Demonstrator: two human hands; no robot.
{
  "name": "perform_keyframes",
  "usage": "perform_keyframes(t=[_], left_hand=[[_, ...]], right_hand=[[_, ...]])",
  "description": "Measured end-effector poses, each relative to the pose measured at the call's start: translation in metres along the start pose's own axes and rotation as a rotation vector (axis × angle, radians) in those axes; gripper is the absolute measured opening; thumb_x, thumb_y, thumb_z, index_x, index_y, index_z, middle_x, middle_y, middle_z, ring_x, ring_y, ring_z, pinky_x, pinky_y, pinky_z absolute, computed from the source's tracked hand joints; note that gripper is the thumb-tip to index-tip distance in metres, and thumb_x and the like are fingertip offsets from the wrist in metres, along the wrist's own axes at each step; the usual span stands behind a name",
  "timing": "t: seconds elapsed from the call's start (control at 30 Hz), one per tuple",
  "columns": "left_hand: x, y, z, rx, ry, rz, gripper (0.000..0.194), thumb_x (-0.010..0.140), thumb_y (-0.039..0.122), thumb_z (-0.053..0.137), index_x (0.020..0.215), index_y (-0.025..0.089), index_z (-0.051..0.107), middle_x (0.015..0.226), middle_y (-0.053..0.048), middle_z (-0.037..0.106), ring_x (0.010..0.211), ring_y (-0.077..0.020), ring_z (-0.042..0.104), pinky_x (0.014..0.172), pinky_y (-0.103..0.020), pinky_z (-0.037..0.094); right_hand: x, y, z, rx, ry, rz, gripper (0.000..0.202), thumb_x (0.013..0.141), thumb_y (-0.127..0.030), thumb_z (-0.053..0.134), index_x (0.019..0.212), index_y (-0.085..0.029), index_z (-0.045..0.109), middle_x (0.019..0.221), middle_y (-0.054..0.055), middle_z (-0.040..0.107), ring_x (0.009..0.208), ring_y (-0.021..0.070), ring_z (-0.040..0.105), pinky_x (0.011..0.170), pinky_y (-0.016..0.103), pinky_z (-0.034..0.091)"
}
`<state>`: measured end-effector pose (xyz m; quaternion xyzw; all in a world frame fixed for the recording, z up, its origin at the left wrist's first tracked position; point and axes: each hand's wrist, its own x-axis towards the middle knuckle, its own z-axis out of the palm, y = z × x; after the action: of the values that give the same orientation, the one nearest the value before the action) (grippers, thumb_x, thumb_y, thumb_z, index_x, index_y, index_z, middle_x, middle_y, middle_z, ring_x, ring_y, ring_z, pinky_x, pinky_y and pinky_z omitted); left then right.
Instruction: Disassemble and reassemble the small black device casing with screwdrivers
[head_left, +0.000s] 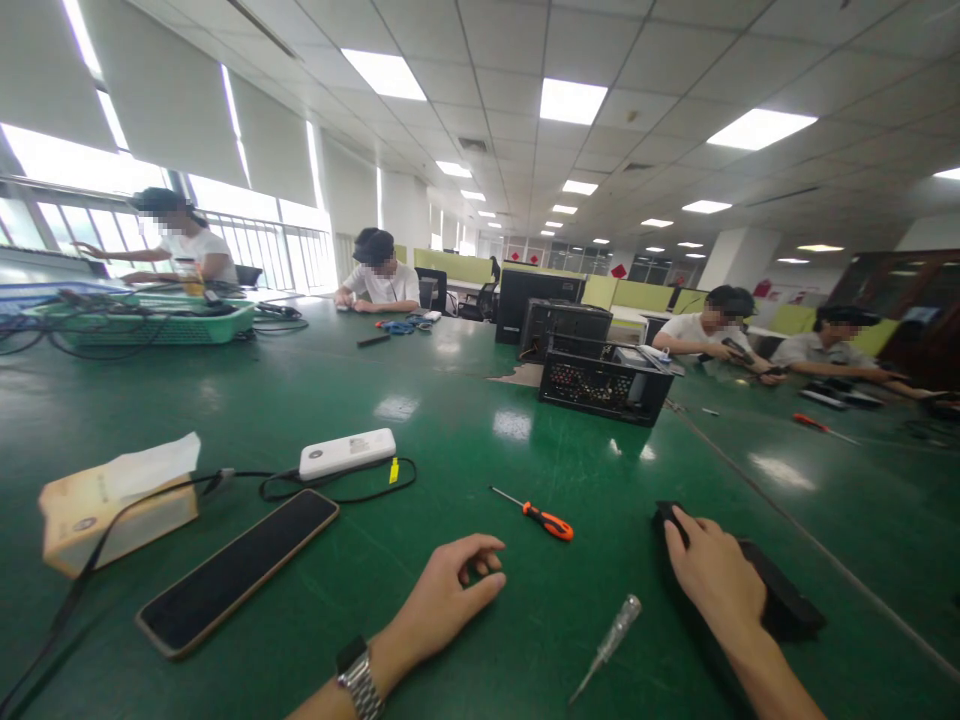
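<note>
My left hand [459, 580], a metal-banded watch on its wrist, hovers or rests by the green table's near edge. Its fingers are loosely curled, thumb apart, with nothing between them. Just beyond it lies an orange-and-black screwdriver [550, 521], its shaft pointing away to the left. My right hand [712, 575] is laid over a long black object [787, 598], its fingers bent over the far end; the object is partly covered and its kind is unclear. Between both hands a clear-handled screwdriver [616, 632] lies with its tip toward me.
At left are a phone [240, 570], a white power strip [347, 453] with a black cable, and a tissue box [124, 510]. Farther off stand a green cable basket [150, 325] and black computer cases [600, 385]. Another screwdriver [821, 428] lies right. Several people sit around the table.
</note>
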<state>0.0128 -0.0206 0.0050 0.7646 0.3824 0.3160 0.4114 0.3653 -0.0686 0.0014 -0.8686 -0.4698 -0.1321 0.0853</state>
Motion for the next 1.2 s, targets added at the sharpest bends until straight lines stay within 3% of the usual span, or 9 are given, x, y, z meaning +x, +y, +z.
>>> perform_keyframes(t=[0.17, 0.37, 0.67, 0.8, 1.2], left_hand=[[0.0, -0.002, 0.0, 0.008, -0.005, 0.0, 0.028, 0.08, 0.025, 0.061, 0.106, 0.017, 0.066, 0.093, -0.003, 0.07, 0.081, -0.0164, 0.06, 0.071, -0.025, 0.045], [0.001, -0.004, 0.001, 0.018, -0.008, 0.012, 0.028, 0.08, 0.025, 0.061, 0.106, 0.017, 0.067, 0.094, -0.004, 0.07, 0.082, -0.0167, 0.06, 0.07, -0.025, 0.045], [-0.001, -0.002, 0.0, 0.025, -0.01, 0.017, 0.027, 0.08, 0.024, 0.06, 0.105, 0.017, 0.067, 0.094, -0.004, 0.07, 0.082, -0.0168, 0.06, 0.071, -0.025, 0.045], [-0.001, -0.001, 0.0, 0.025, -0.007, 0.024, 0.026, 0.08, 0.023, 0.06, 0.105, 0.016, 0.067, 0.094, -0.003, 0.07, 0.082, -0.0166, 0.061, 0.071, -0.025, 0.045], [0.0, -0.005, 0.002, 0.045, -0.006, 0.032, 0.022, 0.08, 0.021, 0.062, 0.1, 0.017, 0.069, 0.091, -0.002, 0.07, 0.081, -0.0158, 0.061, 0.07, -0.024, 0.044]], right_hand=[[0.002, -0.002, 0.003, -0.012, 0.072, -0.035, 0.05, 0.093, -0.034, 0.027, 0.127, -0.016, 0.06, 0.135, 0.011, 0.055, 0.112, 0.0294, 0.055, 0.08, 0.042, 0.052], [0.001, -0.003, 0.003, 0.022, 0.055, -0.023, 0.05, 0.094, -0.038, 0.026, 0.129, -0.025, 0.06, 0.136, 0.005, 0.055, 0.104, 0.0293, 0.059, 0.078, 0.042, 0.052], [0.005, 0.007, 0.002, 0.072, 0.066, 0.021, 0.05, 0.093, -0.045, 0.028, 0.126, -0.028, 0.061, 0.129, 0.005, 0.059, 0.104, 0.0318, 0.055, 0.075, 0.043, 0.051], [0.006, 0.011, 0.005, 0.061, 0.092, 0.023, 0.049, 0.093, -0.041, 0.029, 0.123, -0.025, 0.063, 0.125, 0.007, 0.06, 0.104, 0.0319, 0.053, 0.076, 0.041, 0.05], [0.002, 0.007, -0.006, 0.004, -0.103, 0.0, 0.058, 0.089, -0.046, 0.029, 0.137, -0.023, 0.051, 0.139, 0.01, 0.048, 0.113, 0.0382, 0.05, 0.08, 0.049, 0.051]])
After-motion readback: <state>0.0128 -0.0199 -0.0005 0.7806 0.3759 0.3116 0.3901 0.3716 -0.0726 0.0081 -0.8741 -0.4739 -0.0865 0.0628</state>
